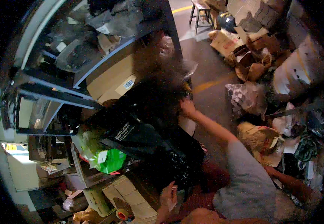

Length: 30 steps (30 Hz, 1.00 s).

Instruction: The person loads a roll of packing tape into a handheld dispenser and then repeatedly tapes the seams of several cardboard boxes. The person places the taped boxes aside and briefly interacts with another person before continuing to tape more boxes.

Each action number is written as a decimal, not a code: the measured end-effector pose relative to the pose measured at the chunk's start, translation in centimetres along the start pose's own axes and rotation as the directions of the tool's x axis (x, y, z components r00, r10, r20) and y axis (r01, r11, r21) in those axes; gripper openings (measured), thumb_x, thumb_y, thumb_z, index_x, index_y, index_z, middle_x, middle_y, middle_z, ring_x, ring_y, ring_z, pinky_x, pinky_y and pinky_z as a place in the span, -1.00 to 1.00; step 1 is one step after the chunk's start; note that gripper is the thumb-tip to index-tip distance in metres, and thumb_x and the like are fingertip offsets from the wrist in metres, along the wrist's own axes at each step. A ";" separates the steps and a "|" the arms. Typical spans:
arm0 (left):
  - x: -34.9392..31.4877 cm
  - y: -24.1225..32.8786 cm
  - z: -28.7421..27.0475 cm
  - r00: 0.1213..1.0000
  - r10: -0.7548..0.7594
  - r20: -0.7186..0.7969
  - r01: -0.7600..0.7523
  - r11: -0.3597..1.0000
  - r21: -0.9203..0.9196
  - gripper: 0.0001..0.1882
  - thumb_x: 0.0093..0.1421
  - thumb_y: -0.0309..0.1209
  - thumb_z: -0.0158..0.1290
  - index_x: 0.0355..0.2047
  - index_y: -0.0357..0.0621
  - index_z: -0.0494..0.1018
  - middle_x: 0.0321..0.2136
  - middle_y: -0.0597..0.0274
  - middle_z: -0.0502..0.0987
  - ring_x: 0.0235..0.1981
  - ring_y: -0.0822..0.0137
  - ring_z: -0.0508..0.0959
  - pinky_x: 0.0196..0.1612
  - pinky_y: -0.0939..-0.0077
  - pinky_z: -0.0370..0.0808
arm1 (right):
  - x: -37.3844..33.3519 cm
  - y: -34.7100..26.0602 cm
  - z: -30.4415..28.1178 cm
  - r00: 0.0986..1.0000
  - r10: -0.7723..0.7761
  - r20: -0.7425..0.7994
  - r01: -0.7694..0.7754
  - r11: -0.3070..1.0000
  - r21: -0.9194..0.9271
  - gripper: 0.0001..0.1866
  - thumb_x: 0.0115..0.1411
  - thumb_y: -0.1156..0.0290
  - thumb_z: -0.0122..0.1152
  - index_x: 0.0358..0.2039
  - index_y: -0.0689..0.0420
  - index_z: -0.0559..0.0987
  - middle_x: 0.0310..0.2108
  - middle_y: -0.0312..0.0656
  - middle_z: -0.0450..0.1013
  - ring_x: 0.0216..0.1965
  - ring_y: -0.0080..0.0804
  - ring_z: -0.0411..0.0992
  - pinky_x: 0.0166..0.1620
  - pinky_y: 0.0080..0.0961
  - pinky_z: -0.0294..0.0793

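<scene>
A large black bag [150, 136] with white print spreads across the middle, its lower part creased and shiny. My right hand [187, 107] reaches out from a grey sleeve to the bag's far right edge. Its fingers are curled there against the dark material, beside a small yellow patch; shadow hides the fingertips. Low in the picture, my left hand [168, 197] is just below the bag's near end, fingers loosely bent and apart, with nothing visible in them. Whether it touches the bag is hard to tell in the dimness.
Shelves [106, 56] with plastic-wrapped goods and a cardboard box [113, 76] stand at upper left. A bright green bag [111, 160] lies left, above flattened cardboard [130, 196] and a tape roll [122, 214]. Cartons, a clear bag [246, 99] and a stool [201, 15] are right.
</scene>
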<state>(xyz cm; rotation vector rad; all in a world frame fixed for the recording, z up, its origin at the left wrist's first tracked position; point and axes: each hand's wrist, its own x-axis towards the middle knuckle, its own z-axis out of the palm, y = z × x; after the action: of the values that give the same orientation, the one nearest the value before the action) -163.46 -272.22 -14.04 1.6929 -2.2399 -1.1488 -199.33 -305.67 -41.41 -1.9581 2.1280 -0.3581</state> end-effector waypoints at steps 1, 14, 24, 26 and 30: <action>0.6 0.0 1.5 0.999 0.034 -0.038 -0.038 0.992 -0.119 -0.54 0.32 -0.42 0.04 0.22 -0.20 0.35 -0.15 0.07 0.62 -0.19 0.19 0.62 -0.15 0.28 0.55 | 3.2 3.3 0.6 0.996 -0.071 -0.049 0.061 0.979 -0.193 -0.43 0.18 0.12 0.20 0.17 0.09 0.48 0.24 0.04 0.32 0.25 0.06 0.28 0.31 0.02 0.22; 1.2 -2.3 4.9 0.869 -0.493 -0.032 0.367 0.687 -0.628 -0.42 0.34 -0.37 0.07 0.29 -0.22 0.15 0.03 0.00 0.47 -0.16 0.27 0.60 -0.17 0.42 0.58 | 11.1 3.8 -0.1 0.985 -0.009 0.172 -0.014 0.991 0.131 -0.51 0.24 0.19 0.12 0.15 0.10 0.47 0.12 0.08 0.41 0.08 0.08 0.39 0.18 -0.06 0.34; 7.8 -0.1 4.3 0.930 -0.351 -0.111 0.287 0.880 -0.379 -0.42 0.34 -0.36 0.08 0.29 -0.22 0.16 0.09 -0.04 0.44 -0.07 0.21 0.59 -0.03 0.32 0.53 | 8.5 -7.1 -2.7 0.978 -0.041 0.202 -0.067 0.865 0.498 -0.55 0.27 0.22 0.09 0.13 0.12 0.48 0.01 0.11 0.50 -0.05 0.09 0.49 0.06 -0.13 0.47; 9.4 0.8 4.8 0.951 -0.269 -0.153 0.199 0.911 -0.362 -0.42 0.35 -0.35 0.08 0.30 -0.21 0.15 0.13 -0.07 0.40 -0.06 0.19 0.59 -0.02 0.31 0.53 | 6.9 -8.0 0.4 0.982 -0.150 0.112 0.065 0.834 0.548 -0.54 0.26 0.21 0.13 0.13 0.12 0.47 0.01 0.10 0.50 -0.05 0.08 0.50 0.06 -0.15 0.47; 10.1 2.2 2.3 0.926 -0.343 -0.160 0.267 0.892 -0.365 -0.43 0.37 -0.27 0.05 0.31 -0.16 0.18 0.18 -0.04 0.38 0.03 0.19 0.55 0.06 0.29 0.50 | 2.9 -12.3 2.9 0.959 -0.238 0.156 0.134 0.861 0.490 -0.51 0.24 0.22 0.17 0.15 0.12 0.46 0.01 0.08 0.50 -0.04 0.05 0.50 0.07 -0.16 0.48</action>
<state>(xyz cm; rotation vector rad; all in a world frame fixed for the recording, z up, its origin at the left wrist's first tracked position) -170.10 -279.59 -17.82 1.9539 -1.5749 -1.2449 -187.07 -309.57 -40.11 -1.8130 1.5349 -0.6120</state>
